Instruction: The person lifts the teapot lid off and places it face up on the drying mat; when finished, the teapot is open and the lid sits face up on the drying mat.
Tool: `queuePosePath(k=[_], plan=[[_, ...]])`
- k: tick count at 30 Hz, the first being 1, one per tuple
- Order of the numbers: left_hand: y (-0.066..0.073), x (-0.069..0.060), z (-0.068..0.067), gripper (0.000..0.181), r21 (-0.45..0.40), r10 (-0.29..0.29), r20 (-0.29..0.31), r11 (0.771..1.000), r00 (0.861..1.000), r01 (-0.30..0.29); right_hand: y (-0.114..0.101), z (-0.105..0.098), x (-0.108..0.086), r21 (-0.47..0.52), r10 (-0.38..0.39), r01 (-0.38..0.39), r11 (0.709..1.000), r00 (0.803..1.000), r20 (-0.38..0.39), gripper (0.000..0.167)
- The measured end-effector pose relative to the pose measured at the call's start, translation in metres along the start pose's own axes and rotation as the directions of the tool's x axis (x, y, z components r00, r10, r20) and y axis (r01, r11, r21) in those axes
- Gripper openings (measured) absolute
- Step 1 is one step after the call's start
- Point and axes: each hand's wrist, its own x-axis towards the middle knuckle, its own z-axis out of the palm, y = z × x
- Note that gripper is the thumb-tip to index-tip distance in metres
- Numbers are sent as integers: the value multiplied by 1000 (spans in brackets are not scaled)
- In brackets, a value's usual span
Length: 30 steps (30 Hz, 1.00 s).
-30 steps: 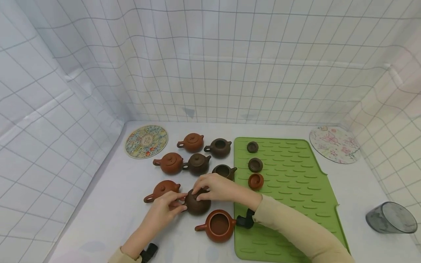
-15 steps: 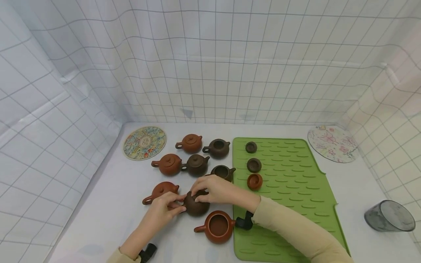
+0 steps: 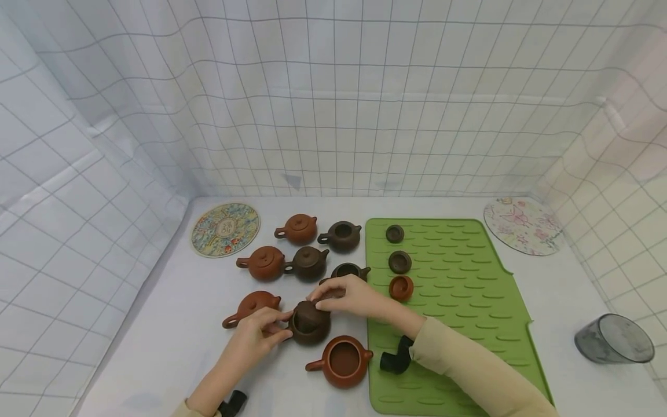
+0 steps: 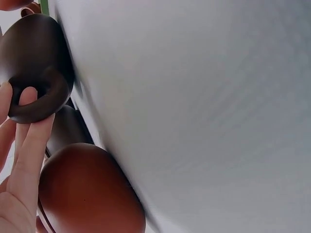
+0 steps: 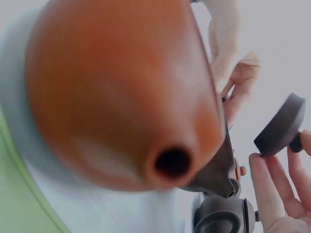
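Observation:
My left hand (image 3: 256, 336) grips the handle of a dark brown teapot (image 3: 311, 334); in the left wrist view its fingers (image 4: 36, 150) pass through and around that handle (image 4: 57, 99). Just above the pot's opening, my right hand (image 3: 354, 295) pinches a dark lid (image 3: 308, 313) by its knob. The right wrist view shows the lid (image 5: 284, 127) tilted, clear of the pot, with the right fingers (image 5: 267, 189) under its edge. An orange-brown lidless teapot (image 3: 344, 362) stands nearest the front; its spout (image 5: 172, 162) fills much of the right wrist view.
Lidded teapots (image 3: 266, 263) and lidless dark ones (image 3: 344, 236) stand behind and left of the hands. A green mat (image 3: 458, 301) bears two dark lids (image 3: 399, 262) and a reddish lid (image 3: 401, 288). Round patterned discs (image 3: 225, 229) lie at both back corners; a grey glass (image 3: 614, 339) lies far right.
The right hand has lifted the lid off the dark pot and tilted it, moving slightly right, so the pot's opening shows. The left hand stays at the handle.

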Motion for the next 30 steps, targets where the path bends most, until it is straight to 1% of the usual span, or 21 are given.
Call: queuePosePath(k=[1,2,3,4,6,8,9,11,13,17,19,21,22,24,26,30], plan=[[0,0,0,31,0,-2,-2,1000,1000,2,0,-1,-1,58,35,-35,998,999,-3,19],[0,0,0,31,0,-3,-3,1000,1000,3,0,-2,-2,128,71,-70,989,997,-4,20],[1,0,-1,31,0,-4,-4,1000,1000,4,1,-3,-2,205,98,-95,974,995,-4,22],[1,0,-1,31,-2,-6,-5,1000,1000,6,2,-3,-3,286,124,-118,951,992,-3,23],[1,0,-1,31,-2,-12,-6,1000,1000,12,3,-5,-3,434,156,-140,890,988,-2,24],[0,0,0,31,-1,-18,-5,1000,1000,18,5,-6,-4,561,156,-131,817,988,4,23],[0,0,0,31,-3,-21,-4,1000,1000,21,6,-6,-5,608,149,-124,784,989,9,22],[0,0,0,31,-3,-25,-3,1000,1000,25,7,-7,-7,675,139,-110,729,990,11,22],[0,0,0,31,-4,-27,-2,1000,1000,27,7,-8,-10,719,135,-97,688,991,4,23],[0,0,0,31,-10,-32,-3,999,999,32,8,-15,-18,747,158,-85,659,987,-27,26],[0,0,0,32,-16,-29,-2,999,1000,29,8,-22,-22,756,160,-77,650,986,-37,26],[0,0,1,32,-20,-23,-3,1000,1000,23,7,-31,-28,772,159,-59,633,986,-55,24],[-1,0,1,33,-21,-20,-4,1000,1000,20,6,-37,-31,783,155,-44,621,986,-67,23],[-1,0,1,34,-20,-15,-5,1000,1000,15,5,-50,-37,789,147,-10,614,984,-102,23],[-1,0,2,34,-20,-23,-6,1000,1000,23,6,-65,-43,794,153,22,608,978,-145,23],[-1,-1,2,34,-19,-34,-6,999,999,34,10,-100,-56,790,193,81,607,950,-245,21]])
